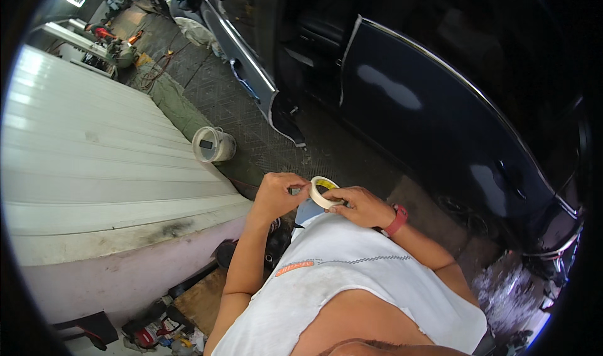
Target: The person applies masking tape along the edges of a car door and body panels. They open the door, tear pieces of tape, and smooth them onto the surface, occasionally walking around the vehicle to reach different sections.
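Observation:
In front of my body I have a roll of cream masking tape (pixel 318 199) with a yellow inner core. My right hand (pixel 365 208), a red band around its wrist, grips the roll from the right, with fingers at the hole and the thumb under the rim. My left hand (pixel 278 194) is closed, with thumb and index finger pinched at the left edge of the roll. What exactly lies between those fingertips is too small to see, though they appear to be on the tape. The roll is tilted, with its hole partly covered by my right fingers.
A dark car stands to the right, with one door panel (pixel 433 105) closed and another door (pixel 242 67) swung open ahead. A white bucket (pixel 224 145) sits on the floor beside a white ribbed wall (pixel 113 142). Tools and clutter (pixel 160 331) lie at the lower left.

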Demonstrator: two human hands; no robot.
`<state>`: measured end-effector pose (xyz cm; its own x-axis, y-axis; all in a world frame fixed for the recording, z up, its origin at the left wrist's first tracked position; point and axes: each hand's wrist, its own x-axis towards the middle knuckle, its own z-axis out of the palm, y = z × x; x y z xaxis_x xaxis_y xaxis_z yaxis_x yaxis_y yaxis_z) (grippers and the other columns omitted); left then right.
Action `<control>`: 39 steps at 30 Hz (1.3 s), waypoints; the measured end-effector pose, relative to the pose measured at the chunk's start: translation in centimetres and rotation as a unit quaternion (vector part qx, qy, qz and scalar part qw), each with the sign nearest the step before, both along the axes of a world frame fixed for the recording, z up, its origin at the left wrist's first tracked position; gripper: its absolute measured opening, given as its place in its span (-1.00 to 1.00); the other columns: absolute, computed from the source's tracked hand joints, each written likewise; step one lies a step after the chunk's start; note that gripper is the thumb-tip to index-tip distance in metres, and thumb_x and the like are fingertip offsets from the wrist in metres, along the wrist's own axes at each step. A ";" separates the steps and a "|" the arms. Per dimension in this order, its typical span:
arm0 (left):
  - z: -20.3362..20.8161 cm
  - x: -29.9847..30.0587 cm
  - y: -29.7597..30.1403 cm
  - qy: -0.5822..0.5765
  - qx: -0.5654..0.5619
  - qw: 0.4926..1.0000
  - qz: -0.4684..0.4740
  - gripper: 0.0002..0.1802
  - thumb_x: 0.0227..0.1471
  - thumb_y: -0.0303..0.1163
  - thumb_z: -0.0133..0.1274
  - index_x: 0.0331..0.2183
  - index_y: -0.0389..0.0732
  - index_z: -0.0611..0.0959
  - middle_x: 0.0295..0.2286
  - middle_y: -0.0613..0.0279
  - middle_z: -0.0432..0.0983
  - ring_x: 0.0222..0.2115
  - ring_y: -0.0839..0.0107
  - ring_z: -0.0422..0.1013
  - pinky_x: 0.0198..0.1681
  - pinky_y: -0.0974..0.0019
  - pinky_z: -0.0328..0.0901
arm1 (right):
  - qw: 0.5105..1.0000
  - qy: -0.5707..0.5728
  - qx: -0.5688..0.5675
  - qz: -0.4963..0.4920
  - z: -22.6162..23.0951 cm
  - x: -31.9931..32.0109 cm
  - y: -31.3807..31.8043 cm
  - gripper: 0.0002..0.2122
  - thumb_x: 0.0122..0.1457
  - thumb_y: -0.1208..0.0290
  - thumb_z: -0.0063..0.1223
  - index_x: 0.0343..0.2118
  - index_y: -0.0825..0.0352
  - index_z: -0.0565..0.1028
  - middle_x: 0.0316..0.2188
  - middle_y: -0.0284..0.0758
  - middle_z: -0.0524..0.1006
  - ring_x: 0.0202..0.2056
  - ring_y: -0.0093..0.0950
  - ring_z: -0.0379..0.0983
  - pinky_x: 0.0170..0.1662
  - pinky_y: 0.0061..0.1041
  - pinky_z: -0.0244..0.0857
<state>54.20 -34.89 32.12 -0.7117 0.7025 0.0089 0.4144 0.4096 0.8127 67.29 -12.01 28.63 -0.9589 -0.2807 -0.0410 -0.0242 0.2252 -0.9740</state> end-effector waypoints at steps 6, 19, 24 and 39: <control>0.4 2.0 1.0 0.014 0.001 1.000 0.004 -0.86 0.00 -0.51 0.34 -0.34 -0.37 0.81 -0.39 0.02 0.75 -0.43 0.32 0.70 -0.32 0.35 0.58 | 1.000 -0.008 -0.015 0.025 -1.1 1.2 1.1 -0.65 0.26 0.42 0.19 0.09 0.38 0.56 -0.08 -0.02 0.65 -0.05 -0.07 0.60 0.04 -0.18 0.41; 0.6 3.9 1.4 0.027 -0.025 0.998 0.056 -0.88 -0.01 -0.56 0.31 -0.35 -0.39 0.80 -0.35 0.03 0.76 -0.37 0.25 0.71 -0.26 0.32 0.55 | 0.996 -0.005 -0.079 0.035 -1.6 1.3 1.3 -0.66 0.25 0.48 0.17 0.08 0.39 0.56 -0.09 -0.02 0.66 -0.03 -0.10 0.62 0.06 -0.21 0.44; 0.1 3.9 1.4 0.010 -0.024 0.997 0.066 -0.86 -0.02 -0.59 0.32 -0.33 -0.40 0.80 -0.34 0.03 0.77 -0.35 0.27 0.71 -0.24 0.32 0.55 | 0.995 -0.008 -0.094 0.026 -1.1 1.4 1.6 -0.67 0.25 0.48 0.18 0.07 0.40 0.56 -0.09 -0.03 0.67 -0.05 -0.13 0.64 0.05 -0.25 0.44; 1.8 2.4 3.2 -0.033 -0.006 0.998 0.048 -0.86 0.08 -0.63 0.27 -0.25 -0.41 0.78 -0.28 0.02 0.76 -0.29 0.43 0.67 -0.16 0.40 0.55 | 0.996 -0.015 -0.091 -0.011 -0.7 1.1 2.8 -0.66 0.27 0.61 0.11 0.11 0.43 0.53 -0.09 -0.13 0.70 -0.05 -0.37 0.68 0.05 -0.36 0.48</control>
